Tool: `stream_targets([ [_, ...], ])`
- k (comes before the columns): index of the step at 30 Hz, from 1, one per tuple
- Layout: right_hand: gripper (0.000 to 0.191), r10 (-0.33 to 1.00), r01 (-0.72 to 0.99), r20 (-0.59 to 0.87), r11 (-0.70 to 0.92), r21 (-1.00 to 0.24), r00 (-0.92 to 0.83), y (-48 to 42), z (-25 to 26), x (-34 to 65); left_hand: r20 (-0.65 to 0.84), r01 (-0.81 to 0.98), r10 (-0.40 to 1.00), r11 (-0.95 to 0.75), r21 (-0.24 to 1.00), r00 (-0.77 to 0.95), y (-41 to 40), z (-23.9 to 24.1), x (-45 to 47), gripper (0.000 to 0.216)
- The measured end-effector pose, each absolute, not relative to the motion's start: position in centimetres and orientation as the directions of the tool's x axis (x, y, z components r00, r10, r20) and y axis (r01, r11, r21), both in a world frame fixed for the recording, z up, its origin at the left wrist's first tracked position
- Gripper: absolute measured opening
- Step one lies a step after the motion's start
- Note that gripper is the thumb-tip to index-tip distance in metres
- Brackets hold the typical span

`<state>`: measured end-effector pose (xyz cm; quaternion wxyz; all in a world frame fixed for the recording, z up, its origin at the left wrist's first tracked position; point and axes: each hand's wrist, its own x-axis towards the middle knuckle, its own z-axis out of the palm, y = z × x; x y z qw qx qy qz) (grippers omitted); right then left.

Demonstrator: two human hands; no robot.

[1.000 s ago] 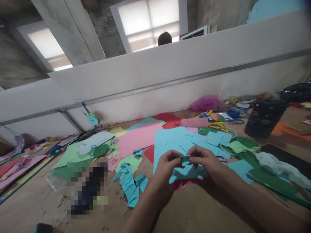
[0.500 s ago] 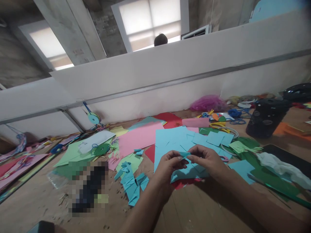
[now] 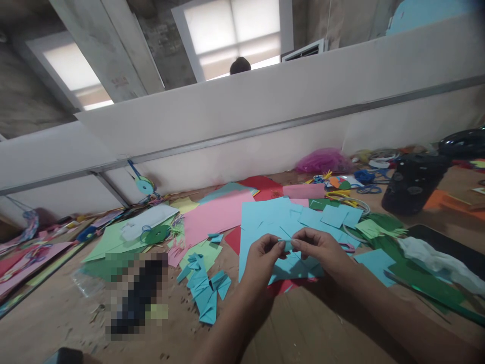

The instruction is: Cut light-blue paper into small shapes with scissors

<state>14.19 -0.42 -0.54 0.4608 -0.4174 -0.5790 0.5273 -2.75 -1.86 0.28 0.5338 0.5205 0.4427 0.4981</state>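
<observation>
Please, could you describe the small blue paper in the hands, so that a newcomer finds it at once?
Below the long white partition, find the large light blue sheet. Over its nearer part, the left hand and right hand pinch the small blue paper between them. Unlike the folded blue pieces lying nearby, this one is held up.

The small blue paper (image 3: 288, 244) has turned between the fingers (image 3: 279, 246); a person's head (image 3: 240, 66) has shifted left (slightly lower, too).
</observation>
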Motion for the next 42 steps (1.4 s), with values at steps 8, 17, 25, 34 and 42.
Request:
stream_targets([
  [8,0.025,0.970,0.107,0.141,0.165,-0.981,-0.200,-0.6,-0.1,14.4,0.046,-0.100,0.990,-0.033,0.994,0.131,-1.8,0.0,-2.6,0.025],
  [17,0.025,0.967,0.081,0.098,0.120,-0.989,-0.234,-0.5,-0.5,14.3,0.034,-0.099,0.994,-0.023,0.995,0.106,-1.8,-0.2,-2.7,0.021],
  [25,0.023,0.971,0.148,0.127,0.158,-0.976,-0.203,-0.8,-0.2,14.3,0.025,-0.113,0.988,-0.007,0.994,0.153,-1.7,0.1,-2.7,0.026],
  [34,0.027,0.974,0.018,0.084,0.090,-0.996,-0.212,-0.7,-0.6,14.2,0.000,-0.040,0.978,0.008,0.999,0.208,-1.8,-1.0,-2.5,0.020],
  [42,0.030,0.964,0.012,0.101,0.107,-0.994,-0.246,-0.4,-0.7,14.2,0.014,0.005,0.978,-0.015,1.000,0.210,-2.3,-0.6,-2.6,0.022],
])
